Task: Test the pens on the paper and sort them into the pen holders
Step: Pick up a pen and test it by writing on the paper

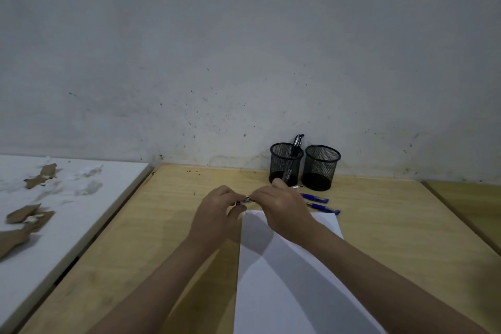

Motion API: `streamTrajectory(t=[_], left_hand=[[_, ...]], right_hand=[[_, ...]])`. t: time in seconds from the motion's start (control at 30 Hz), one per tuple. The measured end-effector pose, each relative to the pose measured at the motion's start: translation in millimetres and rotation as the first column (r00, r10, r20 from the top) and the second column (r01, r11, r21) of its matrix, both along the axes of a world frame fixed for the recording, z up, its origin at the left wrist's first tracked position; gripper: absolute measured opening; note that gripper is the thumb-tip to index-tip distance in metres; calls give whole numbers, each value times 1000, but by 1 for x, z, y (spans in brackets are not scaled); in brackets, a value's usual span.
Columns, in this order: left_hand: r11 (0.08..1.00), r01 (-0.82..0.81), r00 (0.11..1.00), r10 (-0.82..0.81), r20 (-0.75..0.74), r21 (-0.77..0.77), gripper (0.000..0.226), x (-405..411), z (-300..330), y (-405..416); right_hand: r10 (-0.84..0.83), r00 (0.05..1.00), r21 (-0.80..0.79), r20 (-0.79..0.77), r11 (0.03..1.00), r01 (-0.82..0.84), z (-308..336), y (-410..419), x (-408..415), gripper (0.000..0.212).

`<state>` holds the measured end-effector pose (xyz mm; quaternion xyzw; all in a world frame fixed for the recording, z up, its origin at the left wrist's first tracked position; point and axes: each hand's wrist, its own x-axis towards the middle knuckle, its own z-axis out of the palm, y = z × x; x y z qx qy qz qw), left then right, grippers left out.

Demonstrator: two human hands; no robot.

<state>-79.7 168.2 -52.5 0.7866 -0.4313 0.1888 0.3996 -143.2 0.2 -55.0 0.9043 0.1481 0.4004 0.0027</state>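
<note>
My left hand point(217, 211) and my right hand point(282, 209) meet above the top edge of the white paper point(284, 279), both pinching one pen point(245, 201) held level between them; only a short dark and silver piece of it shows. Faint scribbles mark the paper's top. Two black mesh pen holders stand by the wall: the left holder point(284, 168) has a couple of dark pens in it, the right holder point(321, 168) looks empty. Two blue pens point(318, 199) point(325, 209) lie on the wooden table to the right of my right hand.
The wooden table point(162, 225) ends at a grey wall behind the holders. To the left lies a white board point(67, 211) with torn brown cardboard scraps point(27, 217). Another wooden surface point(474, 203) adjoins on the right.
</note>
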Motion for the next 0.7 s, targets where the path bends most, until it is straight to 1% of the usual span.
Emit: streamTrajectory(t=[0.07,0.1,0.17,0.23,0.27,0.3,0.33,0.4,0.43,0.47,0.5,0.53,0.6,0.7], left_hand=[[999,-12,1000,12,11,-46,18,-4,4,-1],[997,-20,1000,21,16,-69,16,-5,6,-1],[993,-39,999,40,13,-115,13,-7,8,0],[984,-59,998,57,-14,-166,12,-9,9,0],[979,-66,998,61,-35,-194,12,-11,10,0],[973,-73,996,61,-60,-220,12,-12,10,-1],[967,-76,995,56,-87,-241,12,-14,10,-2],[965,-68,992,39,-116,-252,12,-17,10,-3],[968,-58,993,30,-118,-244,12,-19,10,-4],[971,-50,993,23,-116,-233,12,-21,9,-4],[974,-45,993,20,-115,-223,12,-22,8,-5],[975,-45,993,21,-116,-215,12,-23,7,-6],[981,-47,993,25,-115,-189,10,-24,6,-6],[994,-28,997,20,-79,-103,2,-26,5,-9]], right_hand=[[-10,998,39,60,999,8,4,2,-5,16],[-14,996,100,92,995,4,5,2,-8,12],[-19,991,261,135,965,-17,4,4,-14,8],[-25,993,452,112,892,-28,0,10,-20,13],[-32,997,558,64,830,-10,-2,14,-23,14],[-36,999,666,-2,745,28,-4,18,-26,14],[-29,996,767,-79,636,79,-4,21,-27,14],[49,979,921,-195,353,166,-1,27,-28,14],[105,972,961,-211,206,187,3,29,-27,13],[151,965,976,-213,81,203,6,31,-27,10],[179,961,977,-210,-7,214,9,33,-26,6],[184,961,974,-207,-52,220,11,35,-26,6],[169,962,970,-216,-79,231,15,34,-24,12],[170,954,956,-248,-113,269,16,33,-23,19]])
